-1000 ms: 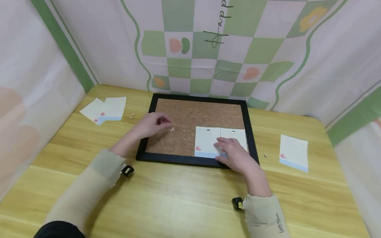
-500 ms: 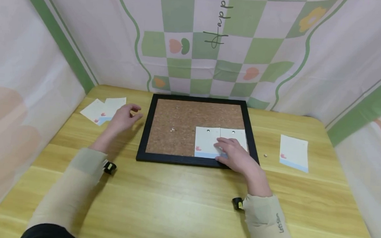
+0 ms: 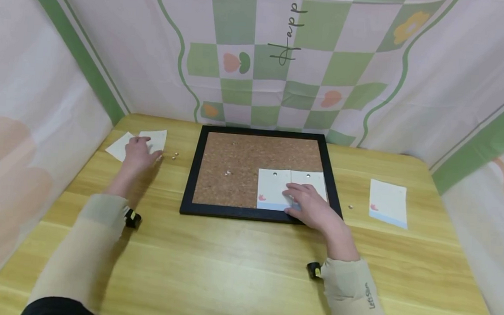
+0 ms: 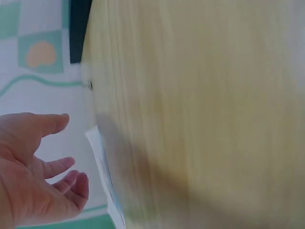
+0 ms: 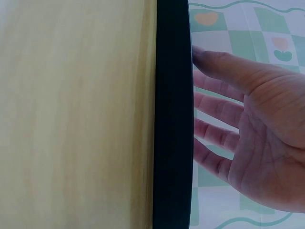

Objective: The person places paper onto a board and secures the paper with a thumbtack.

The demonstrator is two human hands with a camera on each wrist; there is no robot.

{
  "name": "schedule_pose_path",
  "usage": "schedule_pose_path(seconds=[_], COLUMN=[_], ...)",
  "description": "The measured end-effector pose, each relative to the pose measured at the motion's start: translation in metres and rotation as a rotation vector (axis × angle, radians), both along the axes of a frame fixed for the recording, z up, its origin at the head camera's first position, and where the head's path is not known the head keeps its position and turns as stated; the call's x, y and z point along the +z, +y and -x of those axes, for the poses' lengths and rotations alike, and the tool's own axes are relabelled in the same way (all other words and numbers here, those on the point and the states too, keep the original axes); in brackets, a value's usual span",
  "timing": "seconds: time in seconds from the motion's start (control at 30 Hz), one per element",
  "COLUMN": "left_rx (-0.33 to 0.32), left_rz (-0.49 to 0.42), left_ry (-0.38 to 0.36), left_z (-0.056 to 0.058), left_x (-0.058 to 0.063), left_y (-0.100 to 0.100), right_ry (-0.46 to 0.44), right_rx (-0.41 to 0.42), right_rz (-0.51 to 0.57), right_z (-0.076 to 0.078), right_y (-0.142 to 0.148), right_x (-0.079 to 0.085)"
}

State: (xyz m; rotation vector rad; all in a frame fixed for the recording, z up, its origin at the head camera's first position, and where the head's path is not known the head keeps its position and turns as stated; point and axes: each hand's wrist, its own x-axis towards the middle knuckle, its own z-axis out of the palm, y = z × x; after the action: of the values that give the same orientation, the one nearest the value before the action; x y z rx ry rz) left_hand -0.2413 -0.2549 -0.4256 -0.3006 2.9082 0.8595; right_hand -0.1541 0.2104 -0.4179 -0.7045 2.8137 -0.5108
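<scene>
My left hand (image 3: pixel 137 155) is over two overlapping note sheets (image 3: pixel 160 135) at the table's far left, thumb and fingers spread apart. In the left wrist view, that hand (image 4: pixel 35 171) has nothing between its fingers, and a sheet's edge (image 4: pixel 106 171) rises beside the fingertips. My right hand (image 3: pixel 314 208) rests with its fingertips on two note sheets (image 3: pixel 272 187) side by side on the corkboard (image 3: pixel 243 152), each with a silver thumbtack (image 3: pixel 275 174) near its top. The right wrist view shows its fingers extended behind the board's black frame (image 5: pixel 172 114).
Two small silver tacks (image 3: pixel 175 156) lie between the left sheets and the board, another tack (image 3: pixel 350 207) right of the board. Further right is a single note sheet (image 3: pixel 389 203). Small shiny bits (image 3: pixel 228 173) show on the cork. A printed curtain (image 3: pixel 269 91) hangs behind the table.
My left hand has moved left from over the corkboard, past the loose tacks, to the left note sheets, and its fingers have spread. The right hand has stayed in place.
</scene>
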Motion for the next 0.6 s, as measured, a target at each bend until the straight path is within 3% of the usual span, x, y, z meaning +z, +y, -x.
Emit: schedule_pose_path(seconds=[0.23,0.6], left_rx=[-0.01,-0.03], left_rz=[0.161,0.26], left_ry=[0.002,-0.092], left_z=[0.0,0.004], left_x=[-0.002,-0.008], left_y=[-0.019,-0.028], right_ry=[0.006,-0.004], right_rx=[0.003,-0.004], right_rz=[0.002,-0.004], right_z=[-0.001,-0.001], right_y=[0.0,0.0], right_x=[0.001,0.001])
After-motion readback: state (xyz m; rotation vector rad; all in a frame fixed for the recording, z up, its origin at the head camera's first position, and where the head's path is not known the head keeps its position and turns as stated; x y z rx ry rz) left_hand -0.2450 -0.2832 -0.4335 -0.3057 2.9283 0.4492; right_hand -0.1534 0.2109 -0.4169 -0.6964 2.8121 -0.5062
